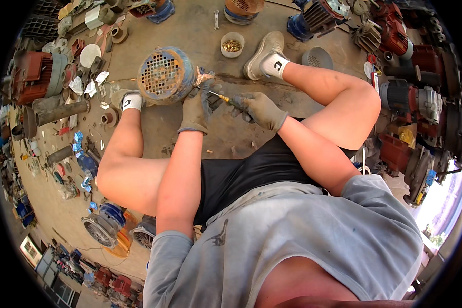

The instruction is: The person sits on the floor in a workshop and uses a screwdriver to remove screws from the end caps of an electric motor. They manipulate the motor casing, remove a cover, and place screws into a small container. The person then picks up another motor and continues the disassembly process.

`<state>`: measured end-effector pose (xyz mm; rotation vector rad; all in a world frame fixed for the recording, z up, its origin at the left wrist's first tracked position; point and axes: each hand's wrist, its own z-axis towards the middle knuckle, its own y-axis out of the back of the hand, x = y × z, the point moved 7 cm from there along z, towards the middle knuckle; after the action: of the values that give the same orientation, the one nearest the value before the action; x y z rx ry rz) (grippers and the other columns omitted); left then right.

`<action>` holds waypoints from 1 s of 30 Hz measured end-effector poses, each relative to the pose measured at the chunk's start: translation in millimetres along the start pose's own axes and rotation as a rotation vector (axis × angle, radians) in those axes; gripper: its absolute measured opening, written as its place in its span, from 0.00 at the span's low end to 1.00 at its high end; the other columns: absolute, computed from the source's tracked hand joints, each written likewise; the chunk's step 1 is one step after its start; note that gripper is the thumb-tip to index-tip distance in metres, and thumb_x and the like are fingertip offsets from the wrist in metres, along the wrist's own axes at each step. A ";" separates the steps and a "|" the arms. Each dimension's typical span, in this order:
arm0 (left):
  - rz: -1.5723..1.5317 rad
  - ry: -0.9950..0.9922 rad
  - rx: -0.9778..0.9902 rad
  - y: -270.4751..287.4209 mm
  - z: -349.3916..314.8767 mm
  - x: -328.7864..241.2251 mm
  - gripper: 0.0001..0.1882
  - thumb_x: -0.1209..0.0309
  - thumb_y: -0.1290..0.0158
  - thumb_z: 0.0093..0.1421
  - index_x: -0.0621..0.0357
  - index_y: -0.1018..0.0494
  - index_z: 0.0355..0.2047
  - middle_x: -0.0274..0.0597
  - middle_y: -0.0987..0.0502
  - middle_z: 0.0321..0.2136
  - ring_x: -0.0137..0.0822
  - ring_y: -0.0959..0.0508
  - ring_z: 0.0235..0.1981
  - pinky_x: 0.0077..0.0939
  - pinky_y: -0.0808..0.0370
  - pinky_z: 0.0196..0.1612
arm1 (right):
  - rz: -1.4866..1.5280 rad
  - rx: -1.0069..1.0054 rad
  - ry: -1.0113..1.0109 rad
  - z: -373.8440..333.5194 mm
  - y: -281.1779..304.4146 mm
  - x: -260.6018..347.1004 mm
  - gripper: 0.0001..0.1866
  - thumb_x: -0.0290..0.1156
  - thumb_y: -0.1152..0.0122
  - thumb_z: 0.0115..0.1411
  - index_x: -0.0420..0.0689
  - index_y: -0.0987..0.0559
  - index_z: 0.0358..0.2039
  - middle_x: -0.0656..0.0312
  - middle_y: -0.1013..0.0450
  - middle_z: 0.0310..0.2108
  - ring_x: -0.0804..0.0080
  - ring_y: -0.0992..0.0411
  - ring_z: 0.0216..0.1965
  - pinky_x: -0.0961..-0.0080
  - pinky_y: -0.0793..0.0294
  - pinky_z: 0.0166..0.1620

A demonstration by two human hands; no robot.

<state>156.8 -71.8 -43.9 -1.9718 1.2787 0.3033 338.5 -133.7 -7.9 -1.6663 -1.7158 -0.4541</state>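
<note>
Steadying the heavy, rigid motor point(165, 75) at frame centre-top, my left hand point(197, 105) grips its rim; right hand point(262, 109) fingers clamp the screwdriver point(226, 99).

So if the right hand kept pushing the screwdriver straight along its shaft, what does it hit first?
The right hand points its screwdriver left, toward the blue motor. The tip already sits by the left hand, gripping the motor's rim, so it would probably meet that rim or the gloved fingers; depth is unclear.
</note>
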 end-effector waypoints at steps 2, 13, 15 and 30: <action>-0.010 0.015 0.013 0.8 0.0 4.5 0.15 0.67 0.42 0.71 0.58 0.20 0.55 0.44 0.15 0.46 0.39 0.14 0.41 0.35 0.16 0.42 | 0.307 0.136 -0.136 3.0 -1.0 -10.7 0.15 0.33 0.39 0.70 0.40 0.19 0.53 0.60 0.19 0.36 0.78 0.25 0.29 0.81 0.28 0.32; 0.098 -0.012 -0.089 5.2 4.2 1.5 0.13 0.64 0.43 0.72 0.56 0.17 0.50 0.44 0.14 0.40 0.37 0.14 0.34 0.33 0.15 0.37 | 0.155 -0.158 -0.033 -12.4 20.4 -28.0 0.18 0.38 0.45 0.73 0.41 0.23 0.56 0.61 0.23 0.29 0.74 0.28 0.24 0.77 0.29 0.30; 0.085 -0.020 -0.096 4.6 3.7 1.8 0.13 0.64 0.44 0.72 0.57 0.17 0.50 0.45 0.14 0.39 0.37 0.14 0.33 0.33 0.14 0.36 | -0.113 -0.265 0.223 -15.4 20.2 -11.6 0.19 0.41 0.48 0.75 0.40 0.23 0.56 0.61 0.23 0.27 0.74 0.29 0.23 0.76 0.31 0.29; 0.098 -0.078 -0.141 0.3 -6.0 -6.7 0.19 0.61 0.36 0.66 0.61 0.20 0.50 0.48 0.14 0.38 0.37 0.15 0.29 0.33 0.14 0.32 | -0.596 -0.399 0.634 -21.4 -0.8 2.7 0.19 0.44 0.49 0.76 0.40 0.23 0.51 0.68 0.30 0.23 0.78 0.33 0.22 0.78 0.35 0.27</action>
<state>152.2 -71.6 -36.1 -1.9961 1.3380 0.5259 342.8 -146.3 9.1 -1.0261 -1.6485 -1.5059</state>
